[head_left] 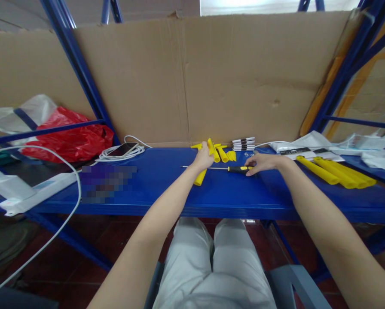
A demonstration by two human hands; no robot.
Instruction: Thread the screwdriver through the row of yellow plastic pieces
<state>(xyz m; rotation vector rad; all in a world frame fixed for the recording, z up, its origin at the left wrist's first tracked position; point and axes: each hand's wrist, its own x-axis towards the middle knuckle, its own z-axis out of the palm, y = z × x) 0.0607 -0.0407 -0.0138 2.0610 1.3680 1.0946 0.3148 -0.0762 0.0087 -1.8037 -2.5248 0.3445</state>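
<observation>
My left hand (203,159) is closed around a yellow plastic tube-like piece (200,178), whose lower end sticks out below the fingers toward me. My right hand (260,163) has its thumb and fingers on the butt end of a screwdriver (236,170) with a black and yellow handle. The screwdriver's long thin shaft points left, toward my left hand. Just beyond that hand are more yellow plastic pieces (222,154) and a small cluster of flat yellow parts (231,156). Tiny metal-looking bits (249,154) lie near the right fingers, too small to name.
A stack of black-and-white strips (243,143) sits at the cardboard backing (244,77). Several yellow tubes (337,172) lie to the right beside a white plastic bag (304,141). On the left are a coiled white cable (123,153), a power strip (50,189) and a red bag (71,135).
</observation>
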